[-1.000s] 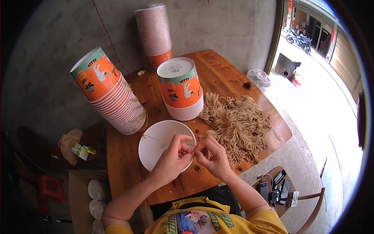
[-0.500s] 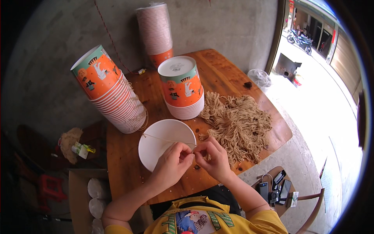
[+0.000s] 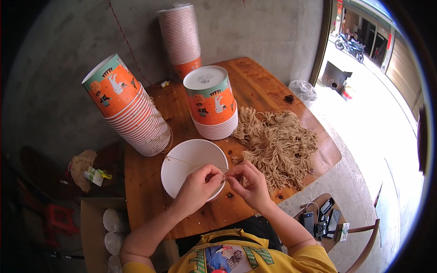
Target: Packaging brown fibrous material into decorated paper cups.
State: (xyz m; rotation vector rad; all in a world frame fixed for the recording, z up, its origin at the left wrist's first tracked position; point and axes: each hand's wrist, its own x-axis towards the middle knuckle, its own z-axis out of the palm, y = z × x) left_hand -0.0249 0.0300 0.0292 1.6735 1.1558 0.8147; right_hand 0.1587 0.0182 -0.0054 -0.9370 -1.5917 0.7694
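Note:
A white paper bucket (image 3: 175,175) stands mouth up near the table's front edge. From its far left rim a tan cord (image 3: 184,160) runs across the opening to its right side. My left hand (image 3: 199,189) is closed in a pinch over that right rim. Close beside it, my right hand (image 3: 248,184) pinches too, and both sets of fingertips meet at the cord's end. The fingers partly hide the cord there. To the right lies a loose heap of cut tan cords (image 3: 277,145).
Behind the bucket stands an upside-down stack of orange and green buckets (image 3: 210,107). A leaning stack with cords (image 3: 129,111) is at the left, and a tall wrapped stack (image 3: 180,38) at the wall. A carton (image 3: 91,227) sits lower left; a chair (image 3: 325,245) holds small devices.
My left fingers have shifted slightly at the bucket's right rim, and my right hand has moved a little to the left. The bucket and cord stay nearly in place.

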